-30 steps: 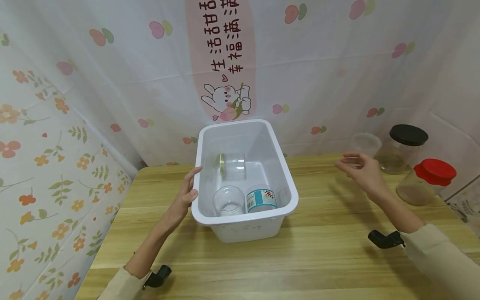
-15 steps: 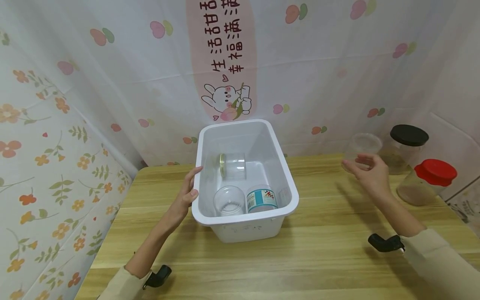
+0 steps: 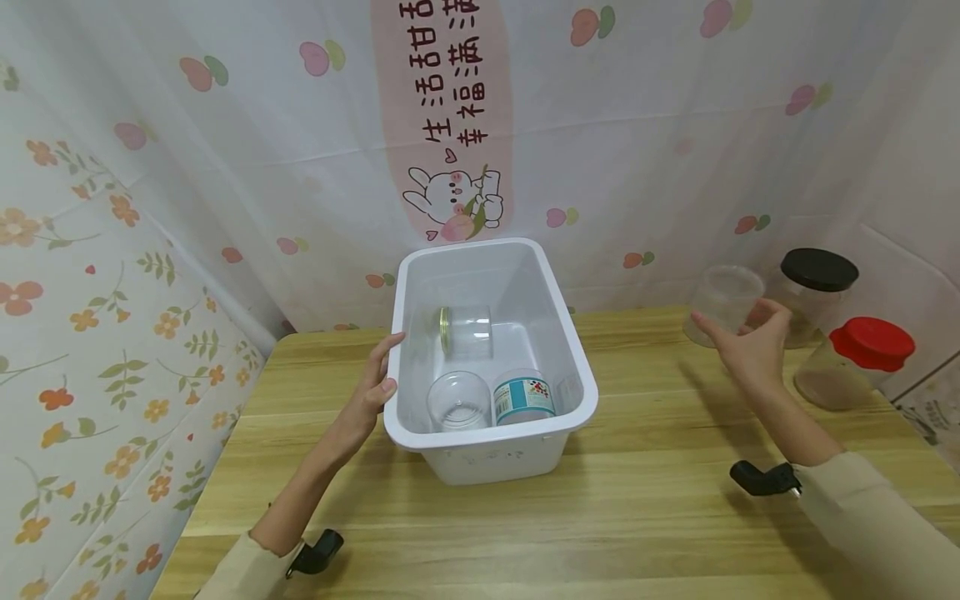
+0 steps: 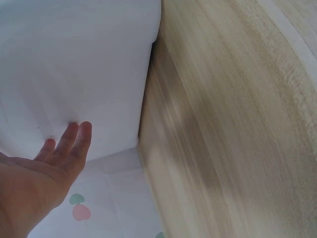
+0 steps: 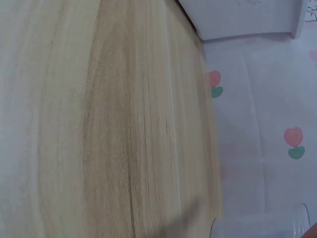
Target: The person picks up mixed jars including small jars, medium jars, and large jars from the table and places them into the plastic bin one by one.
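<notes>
My left hand (image 3: 365,404) touches the left rim of a white plastic bin (image 3: 581,400); in the left wrist view its fairly straight fingers (image 4: 79,144) lie against the outer wall. Inside the bin are a clear jar with a gold lid (image 3: 468,332) on its side, a clear round container (image 3: 457,402) and a jar with a blue label (image 3: 522,398). At the right, my right hand (image 3: 753,350) spreads thumb and fingers about a clear plastic container (image 3: 726,292) on the table. Whether the fingers touch it is unclear. The right wrist view catches only part of that container (image 5: 262,225).
Right of that container stand a clear jar with a black lid (image 3: 817,271) and another with a red lid (image 3: 870,346). The wooden table (image 3: 637,517) ends at a patterned curtain (image 3: 637,167) behind the bin. Black camera mounts sit at both wrists.
My right hand has moved right to the clear container, its thumb and fingers spreading apart. The left hand and the bin stay where they were.
</notes>
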`<state>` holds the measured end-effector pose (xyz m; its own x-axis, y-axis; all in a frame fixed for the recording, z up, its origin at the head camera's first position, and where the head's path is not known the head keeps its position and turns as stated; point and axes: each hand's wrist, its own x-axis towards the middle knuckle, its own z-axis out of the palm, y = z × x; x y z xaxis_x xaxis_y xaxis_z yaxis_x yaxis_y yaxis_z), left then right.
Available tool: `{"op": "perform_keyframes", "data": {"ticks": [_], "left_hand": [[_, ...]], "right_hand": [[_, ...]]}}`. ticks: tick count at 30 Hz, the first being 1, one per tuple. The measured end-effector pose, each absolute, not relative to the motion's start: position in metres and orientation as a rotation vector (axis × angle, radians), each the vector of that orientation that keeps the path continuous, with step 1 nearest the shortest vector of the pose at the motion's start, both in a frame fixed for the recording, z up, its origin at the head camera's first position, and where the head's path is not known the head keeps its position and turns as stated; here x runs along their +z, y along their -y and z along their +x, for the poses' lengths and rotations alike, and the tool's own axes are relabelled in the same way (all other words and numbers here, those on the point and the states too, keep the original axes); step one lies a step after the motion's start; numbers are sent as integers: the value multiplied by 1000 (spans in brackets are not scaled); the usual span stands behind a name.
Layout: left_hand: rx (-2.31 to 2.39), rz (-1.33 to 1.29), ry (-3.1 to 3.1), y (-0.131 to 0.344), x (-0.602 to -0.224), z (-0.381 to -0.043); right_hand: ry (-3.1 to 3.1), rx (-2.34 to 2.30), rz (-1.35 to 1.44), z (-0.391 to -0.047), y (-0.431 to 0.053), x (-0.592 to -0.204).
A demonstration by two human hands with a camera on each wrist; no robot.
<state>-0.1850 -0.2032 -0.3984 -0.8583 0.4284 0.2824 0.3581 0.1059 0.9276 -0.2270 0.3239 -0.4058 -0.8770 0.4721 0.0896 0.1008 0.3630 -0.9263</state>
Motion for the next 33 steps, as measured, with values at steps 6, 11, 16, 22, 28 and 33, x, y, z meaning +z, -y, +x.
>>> {"op": "perform_keyframes", "data": {"ticks": [6, 11, 16, 22, 28, 33], "left_hand": [[1889, 827, -2302, 203, -399, -186], [1892, 821, -2304, 203, -399, -186], [1891, 815, -2300, 204, -399, -185], [1900, 813, -2290, 203, -399, -185], [1905, 819, -2292, 203, -399, -186], [1900, 817, -2302, 203, -399, -185]], "right_hand": [[2240, 1541, -584, -235, -325, -406], [2208, 1587, -613, -244, -326, -407], [2172, 1630, -636, -251, -329, -410], [2143, 1639, -660, -254, -331, -414], [2128, 1636, -642, -257, -332, -415], [2130, 1650, -623, -258, -333, -415]]}}
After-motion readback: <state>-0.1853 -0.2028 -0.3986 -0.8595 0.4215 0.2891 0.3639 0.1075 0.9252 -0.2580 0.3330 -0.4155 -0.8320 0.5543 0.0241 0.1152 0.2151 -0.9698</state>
